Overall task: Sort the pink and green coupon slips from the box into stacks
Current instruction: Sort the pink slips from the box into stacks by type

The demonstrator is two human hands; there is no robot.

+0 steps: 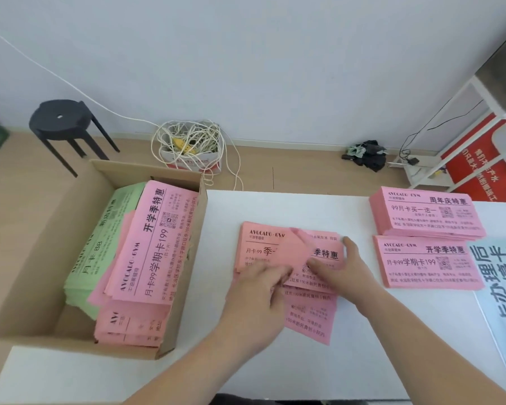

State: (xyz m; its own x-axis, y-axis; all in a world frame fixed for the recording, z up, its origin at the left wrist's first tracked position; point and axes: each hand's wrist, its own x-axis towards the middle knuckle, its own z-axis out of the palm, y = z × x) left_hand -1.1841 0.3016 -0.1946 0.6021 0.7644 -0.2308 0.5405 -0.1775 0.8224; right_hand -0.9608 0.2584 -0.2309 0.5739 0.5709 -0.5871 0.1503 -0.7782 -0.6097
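left hand (254,285) maybe pinching, right hand (342,268) resting on loose pink slips (260,247) | box (27,258) left | pink stacks (427,213) right

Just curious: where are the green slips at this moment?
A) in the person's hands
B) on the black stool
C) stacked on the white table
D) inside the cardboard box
D: the green slips lie in the cardboard box beside pink ones, while the neat stacks on the table are all pink.
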